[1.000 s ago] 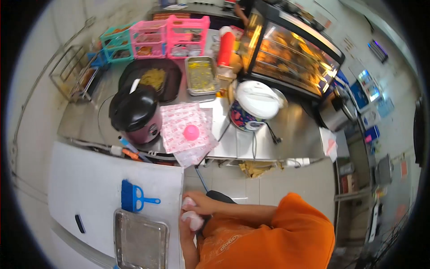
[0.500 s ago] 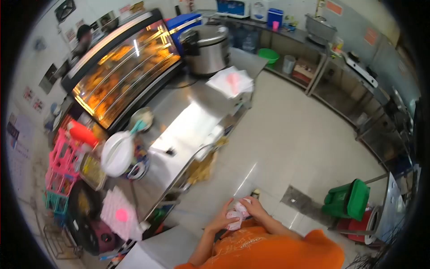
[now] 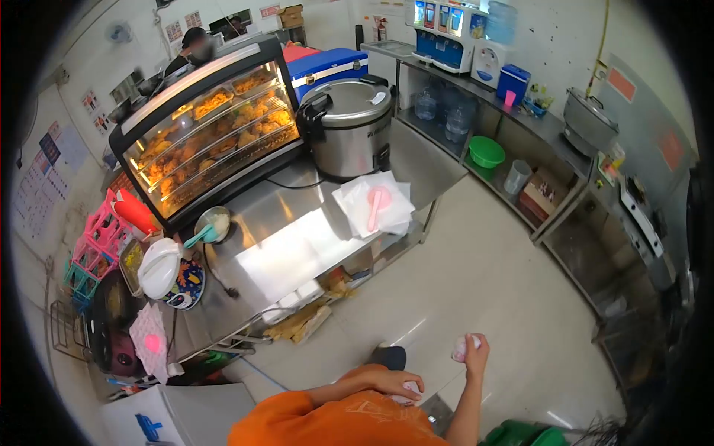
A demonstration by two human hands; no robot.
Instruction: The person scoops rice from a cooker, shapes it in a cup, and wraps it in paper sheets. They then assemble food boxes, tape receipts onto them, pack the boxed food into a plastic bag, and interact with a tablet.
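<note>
- Head view: the tiled floor [image 3: 439,279] shines; in my judgement, if it is wet or greasy, a slip could come easily, because both hands are occupied.
- The steel counter [image 3: 286,256] has a long front edge; a body turning too near could knock an arm against it.
- The glass display case [image 3: 238,186], lit inside, stands on this counter; perhaps its glass is hot, so a careless touch could burn.
- The big metal cooker [image 3: 351,137] is just beside the case; if it is hot, its wall could burn also.
- The stack of thin sheets [image 3: 398,204] lies near the counter edge, under a pink utensil [image 3: 374,214]; a brushing sleeve could pull both down.
- The right hand [image 3: 478,353], held out over the floor, is closed around a wrapped bundle [image 3: 460,349]; a loose grip could drop it.
- The left hand [image 3: 390,382], well apart from the right, curls around a second bundle [image 3: 409,394] close before the orange shirt [image 3: 357,420]; too strong squeezing could tear this wrapping.
</note>
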